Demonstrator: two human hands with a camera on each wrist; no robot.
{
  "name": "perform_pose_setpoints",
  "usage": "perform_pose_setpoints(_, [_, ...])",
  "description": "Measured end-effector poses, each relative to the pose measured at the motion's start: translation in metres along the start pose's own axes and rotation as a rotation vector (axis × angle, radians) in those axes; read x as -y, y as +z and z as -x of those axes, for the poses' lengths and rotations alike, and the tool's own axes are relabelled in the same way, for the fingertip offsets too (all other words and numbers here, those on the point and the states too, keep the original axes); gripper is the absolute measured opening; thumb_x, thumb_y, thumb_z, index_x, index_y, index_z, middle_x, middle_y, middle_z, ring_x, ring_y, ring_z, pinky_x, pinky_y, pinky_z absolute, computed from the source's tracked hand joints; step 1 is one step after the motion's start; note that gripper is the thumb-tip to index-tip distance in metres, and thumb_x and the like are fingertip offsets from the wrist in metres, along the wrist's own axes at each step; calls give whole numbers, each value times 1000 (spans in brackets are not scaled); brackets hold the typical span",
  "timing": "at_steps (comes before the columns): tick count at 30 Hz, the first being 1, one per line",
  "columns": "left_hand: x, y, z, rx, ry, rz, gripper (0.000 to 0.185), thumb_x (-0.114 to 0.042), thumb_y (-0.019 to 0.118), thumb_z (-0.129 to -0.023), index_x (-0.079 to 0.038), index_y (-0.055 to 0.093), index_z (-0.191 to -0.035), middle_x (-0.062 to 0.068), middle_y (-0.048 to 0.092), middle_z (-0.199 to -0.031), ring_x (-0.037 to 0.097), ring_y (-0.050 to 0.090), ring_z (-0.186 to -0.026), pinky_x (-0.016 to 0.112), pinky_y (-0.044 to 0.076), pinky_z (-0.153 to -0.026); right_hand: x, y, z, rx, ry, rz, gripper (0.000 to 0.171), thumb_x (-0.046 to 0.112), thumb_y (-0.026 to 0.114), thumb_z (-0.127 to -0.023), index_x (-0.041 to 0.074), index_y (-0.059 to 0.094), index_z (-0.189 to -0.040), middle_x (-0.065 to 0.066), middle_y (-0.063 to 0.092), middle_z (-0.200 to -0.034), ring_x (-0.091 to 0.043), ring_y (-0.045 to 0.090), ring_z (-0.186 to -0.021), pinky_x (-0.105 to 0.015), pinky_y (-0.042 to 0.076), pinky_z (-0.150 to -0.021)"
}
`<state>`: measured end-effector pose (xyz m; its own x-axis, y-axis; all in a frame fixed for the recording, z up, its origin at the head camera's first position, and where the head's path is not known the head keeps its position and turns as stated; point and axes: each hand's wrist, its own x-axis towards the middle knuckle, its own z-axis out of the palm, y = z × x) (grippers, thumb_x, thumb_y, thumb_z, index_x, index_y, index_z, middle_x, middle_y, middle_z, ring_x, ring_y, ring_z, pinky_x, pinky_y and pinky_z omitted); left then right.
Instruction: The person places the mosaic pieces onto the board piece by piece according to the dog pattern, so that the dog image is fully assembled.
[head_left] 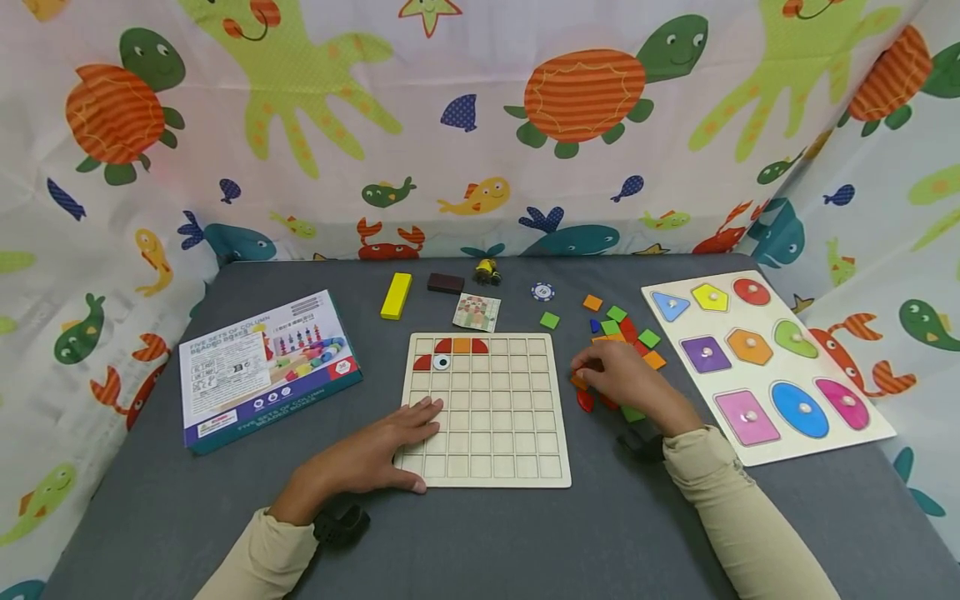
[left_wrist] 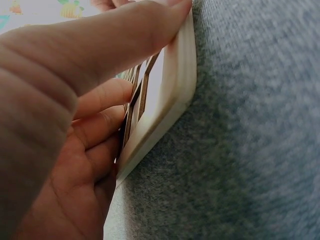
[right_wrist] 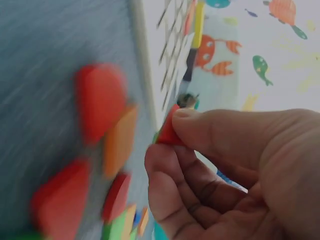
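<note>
The right hand [head_left: 626,379] pinches a small red tile [right_wrist: 169,131] between thumb and curled fingers, just above the loose pile of coloured tiles [head_left: 626,333] lying right of the grid board [head_left: 487,408]. The left hand [head_left: 375,454] lies flat with straight fingers on the board's near-left corner, thumb along its edge, likely to keep it from sliding. A few red and orange pieces and an eye tile [head_left: 442,362] fill the board's top rows; most squares are open. The shape puzzle [head_left: 765,362] lies right of the pile, the box [head_left: 266,367] well left, with bare grey table [head_left: 525,542] in front
</note>
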<state>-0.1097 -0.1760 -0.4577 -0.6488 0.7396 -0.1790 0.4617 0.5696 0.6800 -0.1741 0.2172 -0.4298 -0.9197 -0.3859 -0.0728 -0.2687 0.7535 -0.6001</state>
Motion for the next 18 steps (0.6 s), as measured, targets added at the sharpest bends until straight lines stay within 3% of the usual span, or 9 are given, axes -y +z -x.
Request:
perform_pose_setpoints(6, [1,-4,2,-2,0,-12,84,-45,75,-82,-8,40,-149,-3,14,-161,20,5,-148,51,20,-114,27,15,-28,34,-115,-32,15,2,64,-91,3,74,-101,-4,68,-95,-19,58,-84,-36,51,-76])
perform_pose_setpoints(11, [1,-5,4,-10,-12,-15,84,-45,76,-82,-8,41,-148,-2,16,-161,22,7,-147,51,21,-113,46,38,-58,68,-180,-144,18,2,61,-93,3,74,-105,-3,68,-99,-15,57,-82,-30,50,-72])
perform_pose_setpoints(18, [1,0,1,1,1,-20,84,-49,73,-83,-9,40,-149,-2,16,-161,20,6,-147,51,21,-113,74,59,-82,91,-165,-227,19,2,61,-93,3,73,-108,-3,69,-97,-14,60,-79,-29,50,-71])
